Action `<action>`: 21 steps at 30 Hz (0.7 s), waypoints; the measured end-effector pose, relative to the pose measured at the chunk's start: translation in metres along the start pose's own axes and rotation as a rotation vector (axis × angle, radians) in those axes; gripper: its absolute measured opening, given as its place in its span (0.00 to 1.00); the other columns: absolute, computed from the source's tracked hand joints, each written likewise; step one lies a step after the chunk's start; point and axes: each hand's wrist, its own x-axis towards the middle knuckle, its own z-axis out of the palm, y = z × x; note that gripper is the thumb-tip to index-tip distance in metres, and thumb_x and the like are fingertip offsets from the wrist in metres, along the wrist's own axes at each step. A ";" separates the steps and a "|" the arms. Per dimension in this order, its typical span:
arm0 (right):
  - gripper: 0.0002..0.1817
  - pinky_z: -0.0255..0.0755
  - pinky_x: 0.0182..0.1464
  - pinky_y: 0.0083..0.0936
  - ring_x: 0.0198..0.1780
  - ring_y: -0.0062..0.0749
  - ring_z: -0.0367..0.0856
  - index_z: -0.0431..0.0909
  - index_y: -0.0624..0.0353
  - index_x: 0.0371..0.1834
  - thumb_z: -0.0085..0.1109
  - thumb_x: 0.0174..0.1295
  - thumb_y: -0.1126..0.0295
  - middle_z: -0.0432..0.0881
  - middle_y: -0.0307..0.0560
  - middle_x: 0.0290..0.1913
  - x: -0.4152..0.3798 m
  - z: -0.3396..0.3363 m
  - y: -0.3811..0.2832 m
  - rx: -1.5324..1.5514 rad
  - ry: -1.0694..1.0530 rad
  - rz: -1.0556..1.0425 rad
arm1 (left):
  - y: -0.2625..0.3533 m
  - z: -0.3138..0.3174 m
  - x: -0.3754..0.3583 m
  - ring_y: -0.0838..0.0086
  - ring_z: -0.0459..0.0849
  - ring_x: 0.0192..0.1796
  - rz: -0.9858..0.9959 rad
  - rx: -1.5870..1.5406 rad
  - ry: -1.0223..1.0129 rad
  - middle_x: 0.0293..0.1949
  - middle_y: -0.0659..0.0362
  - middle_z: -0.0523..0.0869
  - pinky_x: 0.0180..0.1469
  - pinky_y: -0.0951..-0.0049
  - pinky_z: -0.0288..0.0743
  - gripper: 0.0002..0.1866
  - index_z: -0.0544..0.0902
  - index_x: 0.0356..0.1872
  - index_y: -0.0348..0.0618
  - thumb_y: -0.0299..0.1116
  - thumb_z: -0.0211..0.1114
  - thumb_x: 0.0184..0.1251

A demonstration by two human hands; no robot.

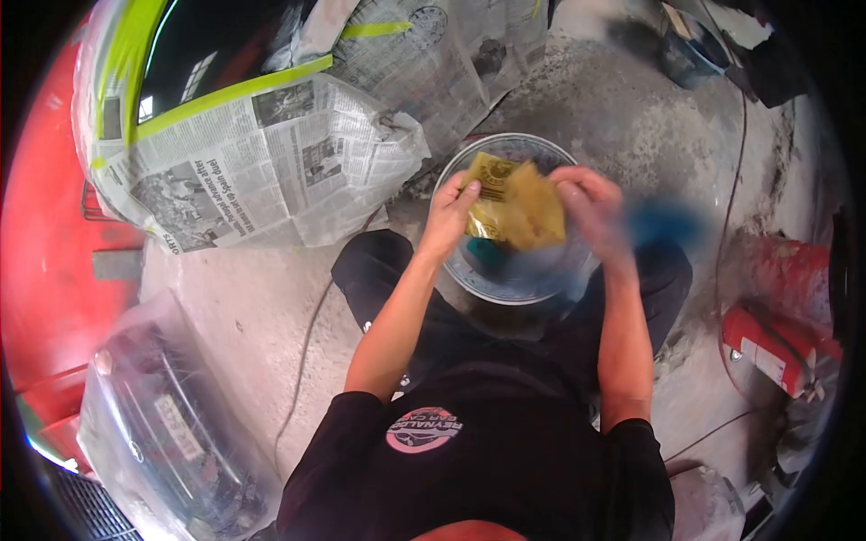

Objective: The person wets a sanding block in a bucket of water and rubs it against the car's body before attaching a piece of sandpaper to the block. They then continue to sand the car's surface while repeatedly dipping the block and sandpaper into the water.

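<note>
A yellow, glossy packet point(487, 194) with dark print is stretched between my two hands, its right half smeared by motion. My left hand point(444, 214) pinches its left edge between thumb and fingers. At the upper right edge, my right hand point(595, 203) has its fingers closed on the packet, with the hand partly blurred. Below both hands, between my knees, stands a round tub point(514, 137) with a pale rim. Something dark teal shows inside it under the packet. A blue blur point(672, 225) lies just right of my right hand, over my knee.
Newspaper point(280, 162) and green masking tape point(234, 97) cover a car part at upper left, beside red bodywork point(41, 252). A plastic-wrapped part point(176, 424) lies at lower left. A red container point(767, 350) stands at right, a bucket point(695, 56) at upper right. Cables cross the floor.
</note>
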 end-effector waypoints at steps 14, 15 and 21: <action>0.08 0.83 0.47 0.37 0.43 0.52 0.91 0.87 0.66 0.49 0.63 0.76 0.73 0.91 0.57 0.44 0.016 0.032 0.048 -0.487 0.198 -0.198 | -0.013 0.013 -0.020 0.80 0.86 0.58 -0.014 -0.196 -0.078 0.59 0.59 0.89 0.62 0.77 0.79 0.18 0.81 0.70 0.34 0.32 0.54 0.92; 0.08 0.83 0.47 0.37 0.43 0.52 0.91 0.87 0.66 0.49 0.63 0.76 0.73 0.91 0.57 0.44 0.016 0.033 0.047 -0.486 0.196 -0.199 | -0.014 0.012 -0.020 0.80 0.86 0.58 -0.013 -0.196 -0.076 0.59 0.59 0.89 0.62 0.77 0.79 0.18 0.81 0.70 0.34 0.32 0.54 0.92; 0.06 0.82 0.45 0.38 0.43 0.52 0.91 0.88 0.65 0.49 0.64 0.75 0.75 0.90 0.56 0.42 0.014 0.034 0.044 -0.552 0.196 -0.248 | -0.001 0.018 -0.024 0.78 0.85 0.60 -0.060 -0.351 -0.081 0.60 0.57 0.88 0.64 0.73 0.78 0.22 0.79 0.71 0.33 0.40 0.52 0.93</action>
